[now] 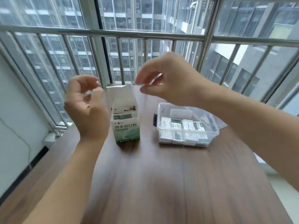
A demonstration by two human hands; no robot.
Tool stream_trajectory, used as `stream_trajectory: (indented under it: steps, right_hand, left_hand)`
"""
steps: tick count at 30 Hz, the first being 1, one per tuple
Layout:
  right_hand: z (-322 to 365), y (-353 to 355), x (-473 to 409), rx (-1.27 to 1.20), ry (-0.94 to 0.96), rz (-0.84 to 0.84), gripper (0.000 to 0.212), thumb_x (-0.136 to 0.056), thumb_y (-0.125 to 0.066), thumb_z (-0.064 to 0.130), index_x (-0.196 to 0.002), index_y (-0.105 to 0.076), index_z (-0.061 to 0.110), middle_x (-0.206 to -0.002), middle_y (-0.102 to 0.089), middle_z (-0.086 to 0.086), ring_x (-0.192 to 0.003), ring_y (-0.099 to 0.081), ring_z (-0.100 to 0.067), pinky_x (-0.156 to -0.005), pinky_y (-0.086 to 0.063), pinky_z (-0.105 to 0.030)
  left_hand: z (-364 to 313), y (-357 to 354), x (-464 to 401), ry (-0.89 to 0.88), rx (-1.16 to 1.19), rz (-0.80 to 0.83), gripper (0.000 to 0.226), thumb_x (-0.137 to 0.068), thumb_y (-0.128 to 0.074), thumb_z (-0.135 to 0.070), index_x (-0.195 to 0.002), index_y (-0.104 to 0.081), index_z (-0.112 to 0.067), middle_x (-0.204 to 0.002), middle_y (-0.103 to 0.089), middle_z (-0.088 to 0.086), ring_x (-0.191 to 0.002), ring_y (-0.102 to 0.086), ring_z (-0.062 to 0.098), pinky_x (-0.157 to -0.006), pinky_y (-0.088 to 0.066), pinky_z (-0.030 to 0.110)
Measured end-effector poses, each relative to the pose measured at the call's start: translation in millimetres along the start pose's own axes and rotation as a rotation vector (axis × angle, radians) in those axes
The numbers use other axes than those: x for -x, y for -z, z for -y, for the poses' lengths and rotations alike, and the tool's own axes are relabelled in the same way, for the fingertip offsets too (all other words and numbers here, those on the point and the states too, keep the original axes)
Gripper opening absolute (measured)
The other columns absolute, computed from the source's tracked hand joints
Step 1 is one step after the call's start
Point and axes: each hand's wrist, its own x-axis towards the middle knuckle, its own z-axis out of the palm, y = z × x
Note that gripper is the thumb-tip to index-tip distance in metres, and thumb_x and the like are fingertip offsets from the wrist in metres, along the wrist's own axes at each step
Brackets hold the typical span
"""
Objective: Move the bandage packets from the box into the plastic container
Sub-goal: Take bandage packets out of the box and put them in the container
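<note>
My right hand (168,81) hangs in the middle of the frame, above and between the two vessels; its thumb and forefinger are drawn together at the tips as if pinching something thin, but the blur there hides whether a packet sits between them, so I cannot tell. My left hand (85,104) is raised at centre left, just beside the bandage box (125,125), palm toward me, fingers (90,83) loosely curled and, as far as I can see, holding nothing.

The box stands upright on the wooden counter (161,183) with its top flaps open; some bandage packets (123,113) show inside it near the mouth, so it is not yet emptied. The clear plastic container (187,126) sits to the right of the box, apart from it, lid off; a good layer of white-and-green packets (181,126) already lies in it. Behind both, window bars (145,35) and tower blocks fill the upper frame.

I judge the task well along but unfinished; the step in hand looks like the carry between box and container, or the return for another packet. If I do hold one, the next move calls for lowering my right hand over the container's open top and parting the fingers there; if not, it calls for reaching down into the narrow mouth of the box, with my left hand steadying the light carton so that it does not tip.
</note>
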Motion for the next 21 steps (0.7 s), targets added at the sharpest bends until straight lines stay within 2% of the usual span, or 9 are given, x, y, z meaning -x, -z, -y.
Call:
stream_trajectory:
  steps: [2,5,7,9,12,14,16,18,21]
  right_hand:
    - [16.8,-21.8,-15.5,0.114,0.028,0.137,0.017,-0.088,-0.073,0.008,-0.103,-0.079,0.015,-0.096,-0.075,0.005,-0.084,-0.069,-0.004,-0.083,-0.055,-0.014]
    - [19.2,-56.5,-41.9,0.388,-0.037,0.351,0.009,-0.087,-0.069,0.002,-0.093,-0.076,0.003,-0.086,-0.068,-0.008,-0.08,-0.065,-0.023,-0.08,-0.059,-0.034]
    - [15.0,-74.0,-52.2,0.481,-0.121,0.375,0.022,-0.082,-0.063,-0.009,-0.066,-0.055,0.004,-0.071,-0.052,-0.01,-0.065,-0.055,-0.029,-0.056,-0.052,-0.034]
    - [15.8,-86.1,-55.9,0.56,-0.105,0.407,0.04,-0.081,-0.055,-0.015,-0.058,-0.034,0.011,-0.064,-0.036,-0.004,-0.06,-0.042,-0.023,-0.046,-0.034,-0.027]
    - [19.3,-95.8,-56.5,0.564,-0.144,0.443,0.041,-0.085,-0.052,-0.014,-0.06,-0.032,0.012,-0.065,-0.036,-0.002,-0.07,-0.046,-0.023,-0.055,-0.038,-0.031]
    - [16.5,-99.7,-57.2,0.551,-0.199,0.456,0.035,-0.085,-0.054,-0.013,-0.063,-0.037,0.008,-0.068,-0.037,-0.003,-0.069,-0.046,-0.024,-0.063,-0.039,-0.031]
    - [7.8,-103.2,-58.3,0.505,-0.214,0.416,0.014,-0.085,-0.058,-0.01,-0.079,-0.057,0.003,-0.078,-0.051,-0.006,-0.079,-0.054,-0.028,-0.064,-0.045,-0.033]
    - [1.6,-103.0,-55.2,0.452,-0.184,0.369,0.021,-0.082,-0.062,-0.007,-0.095,-0.071,0.008,-0.094,-0.064,-0.008,-0.084,-0.063,-0.029,-0.068,-0.055,-0.035]
    - [0.7,-101.5,-50.9,0.428,-0.085,0.336,0.028,-0.074,-0.066,-0.006,-0.084,-0.077,0.018,-0.084,-0.067,0.0,-0.076,-0.064,-0.025,-0.066,-0.058,-0.035]
  left_hand:
    - [19.7,17.7,-3.5,0.278,-0.045,0.09,0.045,-0.069,-0.058,-0.015,-0.113,-0.058,-0.023,-0.112,-0.06,-0.001,-0.106,-0.056,0.013,-0.087,-0.048,0.032]
    - [49.3,33.9,5.0,0.518,-0.198,0.513,0.106,-0.06,-0.072,-0.028,-0.154,-0.023,-0.028,-0.156,-0.033,-0.005,-0.141,-0.03,0.005,-0.114,-0.031,0.03]
    - [62.1,31.7,15.1,0.607,-0.177,0.675,0.141,-0.045,-0.088,-0.041,-0.157,-0.004,-0.036,-0.157,-0.023,-0.011,-0.143,-0.025,0.003,-0.117,-0.031,0.035]
    - [70.9,23.6,23.2,0.631,-0.155,0.678,0.154,-0.037,-0.097,-0.04,-0.156,0.001,-0.039,-0.149,-0.035,-0.013,-0.137,-0.045,0.01,-0.112,-0.044,0.044]
    - [77.3,12.8,32.6,0.596,-0.176,0.596,0.13,-0.047,-0.101,-0.011,-0.151,-0.024,-0.027,-0.12,-0.06,-0.013,-0.107,-0.067,0.014,-0.096,-0.056,0.038]
    - [77.8,10.7,33.9,0.544,-0.22,0.588,0.093,-0.045,-0.101,-0.007,-0.12,-0.049,-0.023,-0.106,-0.07,-0.003,-0.094,-0.072,0.014,-0.081,-0.061,0.035]
    - [78.8,13.1,32.8,0.54,-0.209,0.602,0.079,-0.041,-0.102,-0.008,-0.101,-0.051,-0.017,-0.1,-0.072,0.004,-0.084,-0.073,0.009,-0.073,-0.062,0.035]
    - [78.3,16.4,30.4,0.545,-0.187,0.623,0.077,-0.042,-0.102,-0.006,-0.1,-0.053,-0.014,-0.098,-0.073,0.003,-0.081,-0.073,0.006,-0.073,-0.062,0.033]
    - [77.9,22.4,28.1,0.568,-0.164,0.638,0.077,-0.042,-0.102,-0.005,-0.101,-0.053,-0.013,-0.1,-0.074,0.005,-0.089,-0.075,0.019,-0.077,-0.063,0.042]
